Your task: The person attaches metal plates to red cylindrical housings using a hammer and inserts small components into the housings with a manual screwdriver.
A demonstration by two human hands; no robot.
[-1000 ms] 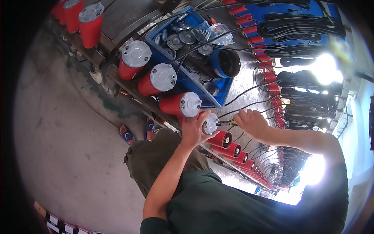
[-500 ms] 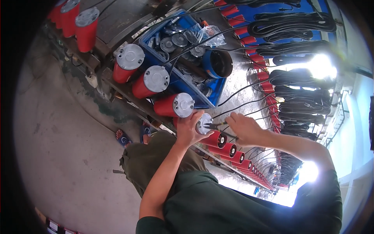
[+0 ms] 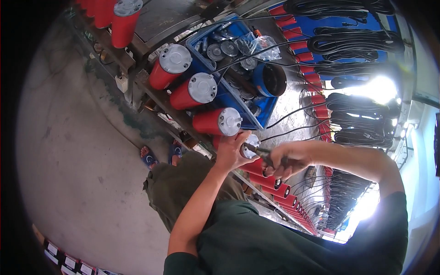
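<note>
My left hand (image 3: 229,153) is wrapped round the top of a red cylinder, its fingers and thumb about the silver metal cap (image 3: 251,141). In my right hand (image 3: 291,158) is a pair of pliers (image 3: 263,153), somewhat blurred, whose tips reach the face of that cap. The hands hide most of this cylinder's red body. Beside my left hand stands another red cylinder (image 3: 206,121) with a silver cap. On the other side, red cylinders (image 3: 270,181) without caps run away in a row, their open ends showing.
Behind the capped cylinders sits a blue crate (image 3: 265,118) with loose metal caps, a clear plastic bag (image 3: 266,47) and a blue round container (image 3: 270,79). Black cables stretch across the metal bench to coiled bundles (image 3: 355,41). More capped cylinders (image 3: 172,65) line the bench edge.
My right hand has turned over, so its curled fingers now show, with the pliers still at the cap. My left hand keeps its hold. The whole view has shifted slightly.
</note>
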